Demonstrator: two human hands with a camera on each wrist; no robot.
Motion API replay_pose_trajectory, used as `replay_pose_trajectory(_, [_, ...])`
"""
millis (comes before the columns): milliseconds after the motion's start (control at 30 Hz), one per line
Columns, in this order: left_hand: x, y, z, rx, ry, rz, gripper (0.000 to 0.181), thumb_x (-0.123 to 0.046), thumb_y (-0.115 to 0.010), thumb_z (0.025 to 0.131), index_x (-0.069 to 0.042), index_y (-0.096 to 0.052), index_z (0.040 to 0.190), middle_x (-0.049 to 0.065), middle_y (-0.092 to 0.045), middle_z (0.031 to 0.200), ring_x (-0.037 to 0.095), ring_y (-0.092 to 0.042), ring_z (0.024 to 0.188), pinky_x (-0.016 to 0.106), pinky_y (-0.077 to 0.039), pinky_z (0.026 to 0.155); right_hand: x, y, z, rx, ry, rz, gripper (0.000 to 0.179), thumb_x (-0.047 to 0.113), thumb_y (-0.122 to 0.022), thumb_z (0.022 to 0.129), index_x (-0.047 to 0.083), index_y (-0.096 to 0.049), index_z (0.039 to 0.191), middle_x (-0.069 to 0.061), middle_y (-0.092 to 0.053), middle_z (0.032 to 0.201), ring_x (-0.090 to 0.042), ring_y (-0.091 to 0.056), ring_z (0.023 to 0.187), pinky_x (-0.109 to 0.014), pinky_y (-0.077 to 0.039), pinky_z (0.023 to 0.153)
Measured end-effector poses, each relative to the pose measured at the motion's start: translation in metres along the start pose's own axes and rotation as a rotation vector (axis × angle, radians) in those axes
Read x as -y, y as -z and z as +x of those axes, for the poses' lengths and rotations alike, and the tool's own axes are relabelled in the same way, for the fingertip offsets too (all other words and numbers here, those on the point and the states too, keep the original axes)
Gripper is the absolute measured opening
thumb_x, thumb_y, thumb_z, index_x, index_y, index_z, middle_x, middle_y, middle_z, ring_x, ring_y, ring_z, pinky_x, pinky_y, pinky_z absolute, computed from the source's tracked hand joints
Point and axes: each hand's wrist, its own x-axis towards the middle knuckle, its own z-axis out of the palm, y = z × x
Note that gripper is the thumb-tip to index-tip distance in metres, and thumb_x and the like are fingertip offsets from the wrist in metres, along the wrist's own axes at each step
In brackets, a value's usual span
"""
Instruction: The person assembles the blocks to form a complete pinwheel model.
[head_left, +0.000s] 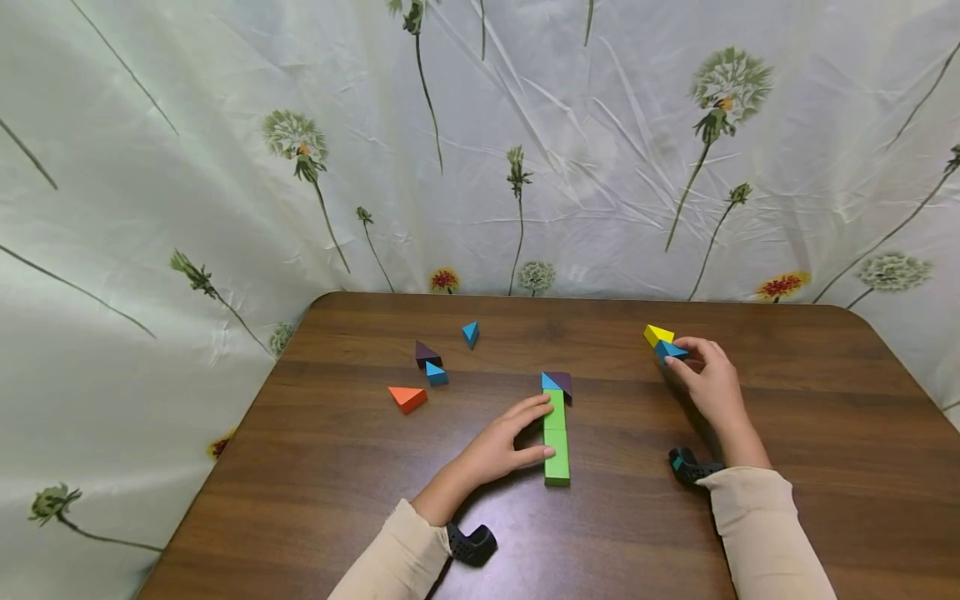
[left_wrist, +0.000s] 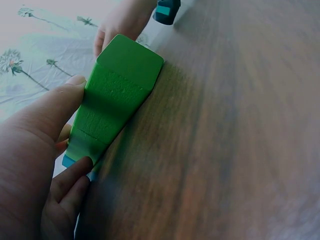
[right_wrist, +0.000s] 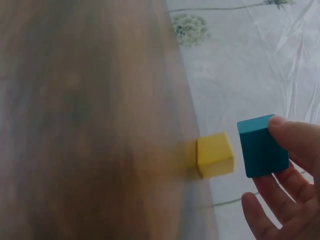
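Right hand [head_left: 711, 387]: I see it pinching a blue triangular block [head_left: 670, 350] between thumb and fingers, toward the far-right corner of the desk [head_left: 618, 529].
Yellow block [head_left: 657, 334]: near the far edge, just beyond the pinched blue piece; my right wrist view shows a gap between them, and I cannot tell whether the blue one touches the wood.
Left hand [head_left: 487, 450]: fingers spread apart, thumb resting on the near green block [head_left: 558, 463], a finger touching the far green block [head_left: 556, 412].
Green row: both lie end to end, touching, around the desk's middle, running from the near edge toward the far edge.
Row's far end: I find a small blue triangle [head_left: 548, 383] and a dark purple triangle [head_left: 564, 382] side by side.
Left-edge pieces: an orange wedge [head_left: 407, 399] lies closest to that edge; a purple wedge [head_left: 427, 357] and a blue wedge [head_left: 436, 374] sit just beside each other.
Far-edge piece: another blue piece [head_left: 471, 334], apart from those three.
Backdrop: a flower-printed white curtain [head_left: 465, 217] beyond the far edge.
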Motion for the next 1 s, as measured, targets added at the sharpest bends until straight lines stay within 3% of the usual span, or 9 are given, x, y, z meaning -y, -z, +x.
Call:
replay_pose_trajectory(167, [0.001,0.0,0.0,0.003,0.003,-0.004,0.061,-0.038,-0.059,0.086,-0.013,-0.037,0.138,-0.005,-0.025,0.144,0.012,-0.022,0.13,0.036,-0.026,0.102,0.01,-0.001,0.005,-0.003,0.04,0.02,0.032,0.017,-0.059,0.088,-0.004,-0.053,0.11,-0.018,-0.048,0.105,-0.033,-0.053,0.095,-0.039,-0.044,0.08])
replay_pose_trajectory(467, [0.001,0.0,0.0,0.002,0.006,0.0,0.061,-0.038,-0.059,0.086,-0.014,-0.037,0.138,-0.007,-0.024,0.144,0.011,-0.022,0.13,0.036,-0.026,0.102,0.029,-0.008,0.017,-0.011,0.121,0.089,0.027,0.009,-0.062,0.085,-0.006,-0.054,0.107,-0.018,-0.049,0.101,-0.032,-0.053,0.093,-0.049,-0.042,0.08])
replay_pose_trajectory(1000, [-0.001,0.001,0.0,-0.002,-0.008,0.002,0.06,-0.036,-0.06,0.086,-0.012,-0.038,0.137,-0.004,-0.026,0.144,0.012,-0.023,0.13,0.035,-0.025,0.103,0.049,-0.039,0.026,0.088,0.173,0.17,0.026,0.003,-0.061,0.084,-0.004,-0.055,0.109,-0.018,-0.049,0.105,-0.034,-0.053,0.095,-0.049,-0.042,0.084])
